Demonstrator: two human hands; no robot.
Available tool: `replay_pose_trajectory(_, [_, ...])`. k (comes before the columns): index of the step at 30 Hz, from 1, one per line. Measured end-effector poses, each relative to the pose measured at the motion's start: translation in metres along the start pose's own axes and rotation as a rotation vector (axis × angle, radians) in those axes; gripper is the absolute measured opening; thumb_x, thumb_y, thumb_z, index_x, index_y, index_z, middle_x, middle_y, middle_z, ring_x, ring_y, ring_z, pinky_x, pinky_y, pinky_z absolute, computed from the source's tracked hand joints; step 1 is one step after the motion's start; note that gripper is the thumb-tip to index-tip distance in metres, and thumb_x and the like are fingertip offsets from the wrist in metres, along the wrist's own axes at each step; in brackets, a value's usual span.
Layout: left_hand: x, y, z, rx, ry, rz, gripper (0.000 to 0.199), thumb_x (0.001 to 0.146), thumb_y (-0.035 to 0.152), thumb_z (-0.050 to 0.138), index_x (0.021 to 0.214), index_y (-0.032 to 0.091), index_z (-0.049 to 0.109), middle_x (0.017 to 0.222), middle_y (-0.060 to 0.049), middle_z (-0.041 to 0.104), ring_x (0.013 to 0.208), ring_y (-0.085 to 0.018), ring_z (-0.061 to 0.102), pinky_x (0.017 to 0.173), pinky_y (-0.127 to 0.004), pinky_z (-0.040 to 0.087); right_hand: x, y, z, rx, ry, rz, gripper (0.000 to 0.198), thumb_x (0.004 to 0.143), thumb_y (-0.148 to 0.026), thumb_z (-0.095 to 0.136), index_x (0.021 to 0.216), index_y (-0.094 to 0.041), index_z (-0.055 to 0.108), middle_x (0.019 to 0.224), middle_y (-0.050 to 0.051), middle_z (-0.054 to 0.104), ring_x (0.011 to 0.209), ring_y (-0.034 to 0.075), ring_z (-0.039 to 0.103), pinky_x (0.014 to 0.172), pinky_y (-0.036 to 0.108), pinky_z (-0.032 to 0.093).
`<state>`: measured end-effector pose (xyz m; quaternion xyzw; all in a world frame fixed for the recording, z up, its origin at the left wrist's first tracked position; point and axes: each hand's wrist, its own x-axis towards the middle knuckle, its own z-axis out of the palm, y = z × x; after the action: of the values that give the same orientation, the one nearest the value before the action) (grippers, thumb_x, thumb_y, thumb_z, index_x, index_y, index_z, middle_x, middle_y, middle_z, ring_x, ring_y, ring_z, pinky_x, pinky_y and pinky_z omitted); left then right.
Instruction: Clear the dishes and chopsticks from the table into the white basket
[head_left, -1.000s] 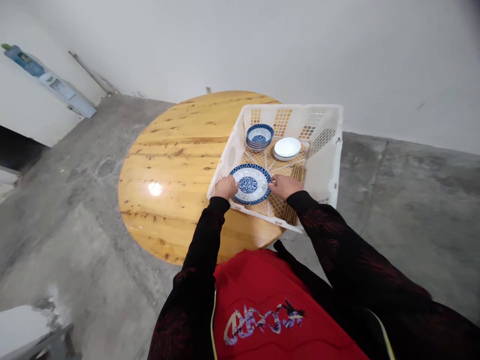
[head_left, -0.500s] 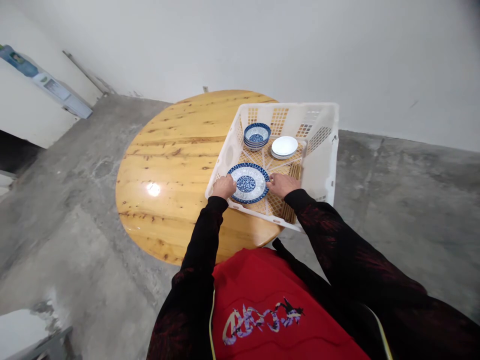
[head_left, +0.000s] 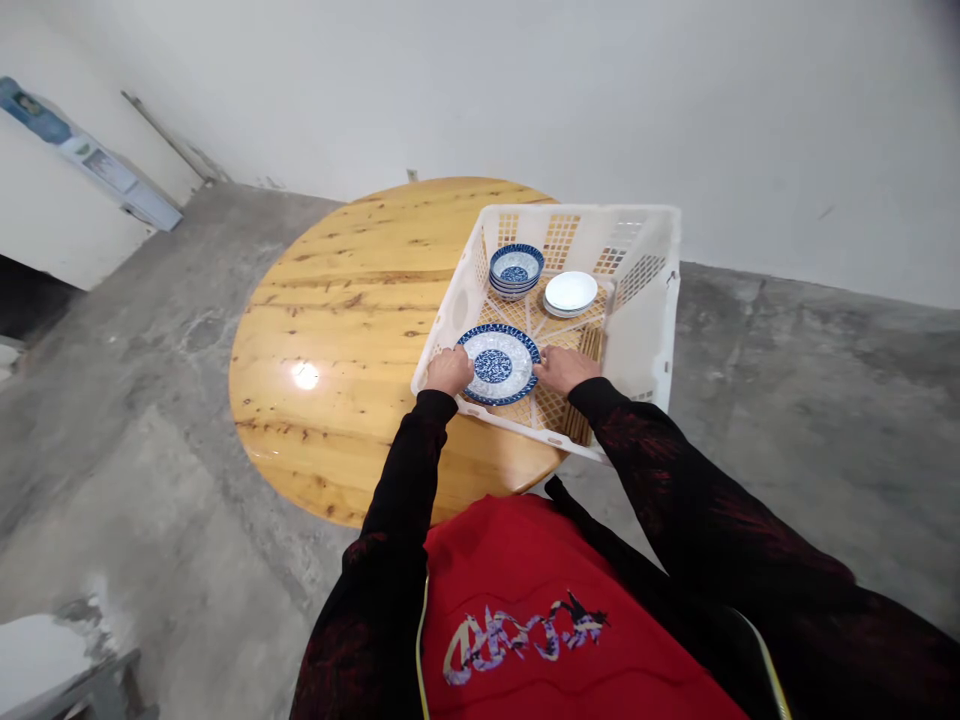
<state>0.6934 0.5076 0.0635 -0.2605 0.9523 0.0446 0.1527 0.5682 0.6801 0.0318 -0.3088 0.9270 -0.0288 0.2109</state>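
Note:
A blue-and-white plate (head_left: 496,366) is held level between my two hands, inside the near part of a white plastic crate (head_left: 641,350). My left hand (head_left: 449,371) is closed on its left rim. On the opposite rim, my right hand (head_left: 564,369) grips it with the fingers curled. Whether more plates lie beneath it, I cannot tell. Behind the plate sits a stack of blue-patterned bowls (head_left: 515,268). To their right is a small pile of white dishes (head_left: 571,292). A bundle of wooden chopsticks (head_left: 577,424) lies along the crate's right side, partly behind my right wrist.
The crate stands on the right part of a round wooden table (head_left: 337,340), its right side reaching past the table's edge. A pale wall (head_left: 750,120) rises close behind. A water dispenser (head_left: 112,165) stands far left on the concrete floor (head_left: 172,440).
Both hands keep their hold on the plate, with no clear movement of it in the crate. The view has shifted very slightly.

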Motion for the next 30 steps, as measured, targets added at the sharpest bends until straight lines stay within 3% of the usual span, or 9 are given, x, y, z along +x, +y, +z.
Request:
replay_pose_trajectory(20, [0.004, 0.000, 0.000, -0.052, -0.023, 0.010, 0.039, 0.102, 0.021, 0.036, 0.129, 0.002, 0.055, 0.128, -0.026, 0.065, 0.119, -0.030, 0.066, 0.098, -0.036, 0.050, 0.009, -0.001, 0.006, 0.084, -0.036, 0.001, 0.038, 0.092, -0.028, 0.048, 0.116, -0.008, 0.070, 0.119, 0.023, 0.072, 0.114, 0.032, 0.067, 0.088, 0.033, 0.048])
replay_pose_trajectory(30, [0.005, -0.001, -0.003, -0.064, -0.017, 0.009, 0.039, 0.102, 0.021, 0.035, 0.126, 0.002, 0.059, 0.126, -0.024, 0.066, 0.121, -0.029, 0.064, 0.099, -0.034, 0.049, 0.011, -0.001, 0.005, 0.270, -0.122, 0.068, 0.028, 0.088, -0.025, 0.055, 0.098, -0.010, 0.076, 0.085, 0.015, 0.077, 0.092, 0.027, 0.072, 0.083, 0.030, 0.052])
